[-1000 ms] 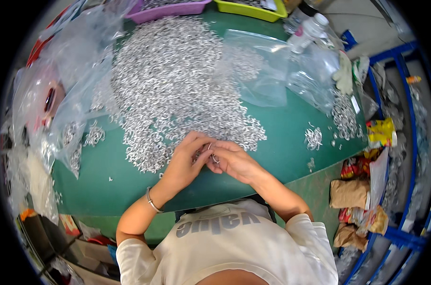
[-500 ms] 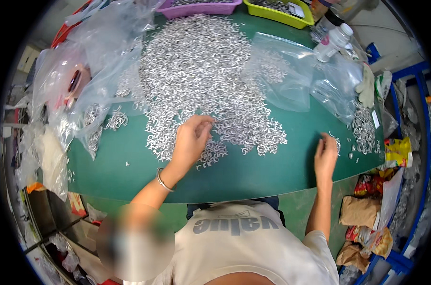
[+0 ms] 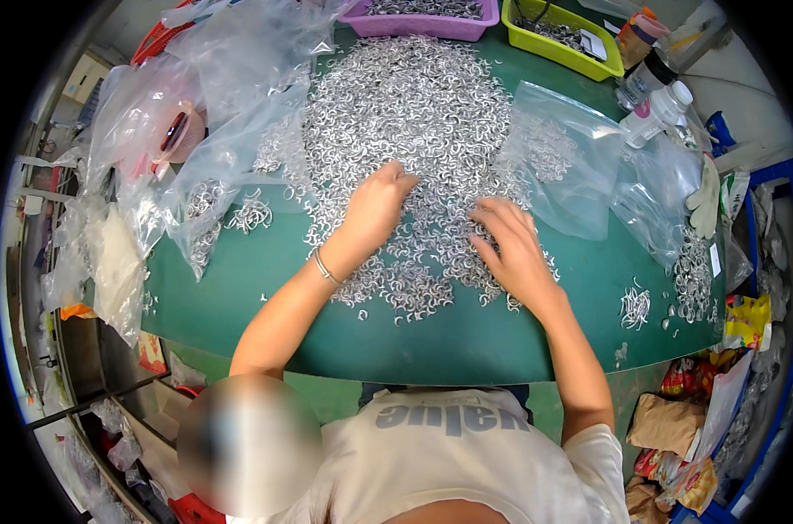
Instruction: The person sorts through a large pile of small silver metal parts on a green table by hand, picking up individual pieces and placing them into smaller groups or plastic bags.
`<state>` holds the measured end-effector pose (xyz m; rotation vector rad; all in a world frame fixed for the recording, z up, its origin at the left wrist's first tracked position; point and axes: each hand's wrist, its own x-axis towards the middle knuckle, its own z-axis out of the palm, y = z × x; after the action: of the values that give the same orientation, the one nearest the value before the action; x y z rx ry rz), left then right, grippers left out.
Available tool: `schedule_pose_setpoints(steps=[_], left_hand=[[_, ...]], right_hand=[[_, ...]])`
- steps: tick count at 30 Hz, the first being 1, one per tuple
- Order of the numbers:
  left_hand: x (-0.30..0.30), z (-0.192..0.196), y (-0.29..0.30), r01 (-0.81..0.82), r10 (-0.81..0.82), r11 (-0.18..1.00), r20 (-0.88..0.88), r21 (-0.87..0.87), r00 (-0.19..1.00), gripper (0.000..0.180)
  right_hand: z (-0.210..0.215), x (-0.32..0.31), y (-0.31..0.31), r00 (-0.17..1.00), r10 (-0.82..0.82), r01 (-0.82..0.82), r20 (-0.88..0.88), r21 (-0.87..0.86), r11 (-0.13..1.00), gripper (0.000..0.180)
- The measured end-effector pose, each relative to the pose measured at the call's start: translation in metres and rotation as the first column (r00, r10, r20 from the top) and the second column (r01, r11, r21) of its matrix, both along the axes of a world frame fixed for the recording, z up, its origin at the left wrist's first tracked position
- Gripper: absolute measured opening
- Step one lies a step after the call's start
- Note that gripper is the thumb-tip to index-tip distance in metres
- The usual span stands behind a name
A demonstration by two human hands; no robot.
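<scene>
A wide pile of small silvery C-shaped metal pieces [image 3: 405, 96] spreads over the green table [image 3: 239, 319]. My left hand [image 3: 377, 210], with a bangle [image 3: 325, 266] at the wrist, is at the middle of the pile. Its fingers are curled together, and whatever they may grip is hidden. Over the pile's near right part lies my right hand [image 3: 514, 249], fingers apart and touching the pieces, holding nothing that shows. A small heap of the pieces [image 3: 634, 307] sits alone near the table's right end.
Clear plastic bags with pieces inside lie left [image 3: 200, 196] and right [image 3: 562, 166] of the pile. A purple tray [image 3: 422, 26] and a yellow-green tray [image 3: 562, 54] stand at the far edge. White bottle [image 3: 657, 113], glove [image 3: 704, 199] and another heap [image 3: 693, 279] are at right.
My right hand has moved left from the small heap at the right onto the main pile. My left hand has shifted farther into the pile. The whole view has moved slightly.
</scene>
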<state>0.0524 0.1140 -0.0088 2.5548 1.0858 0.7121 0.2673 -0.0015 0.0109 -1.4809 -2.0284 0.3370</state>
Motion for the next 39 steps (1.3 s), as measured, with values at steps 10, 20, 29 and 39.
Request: schedule_pose_setpoints(steps=[10,20,29,39], left_hand=[[-0.026,0.006,-0.015,0.003,-0.001,0.995,0.023,-0.103,1.0,0.011],[-0.027,0.008,-0.025,-0.105,0.131,0.983,0.175,-0.149,0.976,0.016],[-0.031,0.002,-0.015,-0.064,0.062,0.997,-0.051,-0.036,0.997,0.025],[-0.046,0.014,-0.03,-0.088,0.111,0.978,0.112,-0.189,0.987,0.017]], right_hand=[[-0.012,-0.036,-0.008,0.947,0.255,-0.215,0.195,-0.204,0.955,0.043],[-0.039,-0.075,0.066,0.992,-0.095,0.104,-0.08,0.115,0.988,0.025],[-0.033,-0.077,0.063,0.995,-0.082,0.078,-0.048,-0.091,0.993,0.024],[-0.002,-0.04,0.054,0.992,-0.041,-0.009,-0.122,-0.388,0.921,0.012]])
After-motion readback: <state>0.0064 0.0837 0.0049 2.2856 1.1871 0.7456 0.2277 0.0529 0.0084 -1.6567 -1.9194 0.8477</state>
